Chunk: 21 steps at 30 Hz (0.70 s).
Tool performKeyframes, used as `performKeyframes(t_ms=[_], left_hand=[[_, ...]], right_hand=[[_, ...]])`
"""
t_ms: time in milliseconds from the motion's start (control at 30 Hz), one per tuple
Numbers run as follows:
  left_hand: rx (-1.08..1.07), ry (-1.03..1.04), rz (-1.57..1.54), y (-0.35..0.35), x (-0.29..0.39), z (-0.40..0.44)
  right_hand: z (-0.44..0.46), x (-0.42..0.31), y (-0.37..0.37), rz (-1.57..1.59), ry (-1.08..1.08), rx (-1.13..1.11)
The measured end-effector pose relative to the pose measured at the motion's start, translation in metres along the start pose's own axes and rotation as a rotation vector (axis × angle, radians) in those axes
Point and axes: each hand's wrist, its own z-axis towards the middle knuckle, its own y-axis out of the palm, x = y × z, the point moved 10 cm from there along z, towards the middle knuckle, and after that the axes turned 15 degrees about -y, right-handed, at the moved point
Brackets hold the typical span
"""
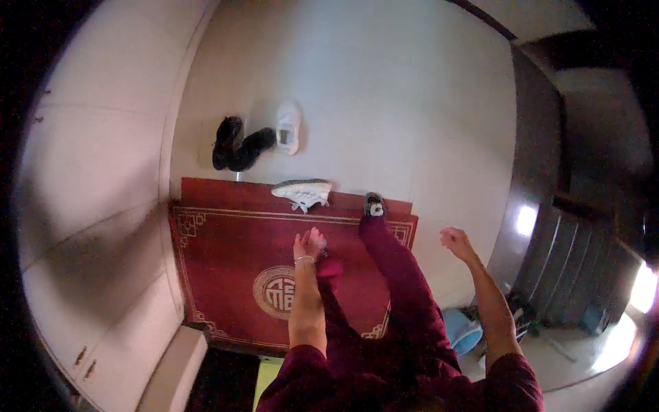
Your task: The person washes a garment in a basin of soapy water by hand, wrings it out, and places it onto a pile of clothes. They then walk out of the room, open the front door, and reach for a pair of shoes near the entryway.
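Note:
My left hand [310, 244], with a thin bracelet at the wrist, is above the red mat near my lower leg. Its thumb stands apart from the fingers, and I see nothing in it. My right hand [455, 242] is out to the side over the pale floor, its fingers curled in with nothing visible between them. Closest to my left hand is a white sneaker [302, 193] lying on its side at the mat's far edge. A dark slipper with a pale patch [374, 206] is on one of my feet. My other foot is mostly hidden behind my left hand.
Beyond the red mat [226, 240], a second white shoe [288, 129] and a pair of black shoes [240, 147] rest on the floor. White cabinets [103, 226] line the left side. At the lower right is a blue basin-like object [463, 333].

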Motion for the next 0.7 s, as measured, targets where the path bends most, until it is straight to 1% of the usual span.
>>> performKeyframes(t_ms=[33, 67, 133, 200, 267, 333, 400, 433, 500, 567, 600, 633, 667, 700], left_hand=[[-0.03, -0.02, -0.062, -0.002, -0.003, 0.024], [-0.042, -0.012, -0.092, -0.006, -0.003, 0.045], [-0.148, -0.04, -0.047, 0.009, -0.01, 0.072], [-0.139, -0.058, -0.104, 0.006, -0.009, 0.108], [-0.064, 0.022, -0.126, -0.013, 0.007, 0.148], [-0.07, 0.011, -0.134, -0.016, 0.016, 0.174], [0.068, 0.068, -0.125, -0.029, 0.026, 0.193], [0.06, 0.069, -0.13, -0.024, 0.029, 0.201], [-0.024, 0.152, -0.139, -0.012, 0.04, 0.208], [-0.052, 0.191, -0.157, -0.009, 0.046, 0.219], [-0.069, 0.223, -0.172, -0.01, 0.051, 0.221], [-0.069, 0.222, -0.112, -0.009, 0.054, 0.223], [-0.08, 0.224, -0.11, -0.005, 0.056, 0.224], [0.069, 0.318, -0.004, -0.01, 0.064, 0.219]], right_hand=[[0.008, 0.014, -0.001, 0.06, 0.02, 0.002], [0.016, 0.026, -0.001, 0.042, 0.006, -0.021], [0.029, 0.063, 0.001, 0.158, 0.117, -0.002], [0.044, 0.092, 0.008, 0.087, 0.137, -0.068], [0.063, 0.12, 0.02, 0.017, 0.159, -0.131], [0.085, 0.127, 0.038, -0.012, 0.132, -0.174], [0.11, 0.13, 0.053, 0.029, 0.131, -0.176], [0.127, 0.127, 0.061, 0.078, 0.137, -0.173], [0.175, 0.117, 0.079, 0.08, 0.111, -0.182], [0.241, 0.102, 0.098, 0.071, 0.027, -0.128], [0.271, 0.065, 0.111, 0.025, -0.021, -0.135], [0.302, 0.042, 0.129, -0.03, -0.137, -0.152], [0.334, 0.018, 0.153, -0.148, -0.249, -0.239], [0.352, -0.021, 0.175, -0.064, -0.355, -0.236]])
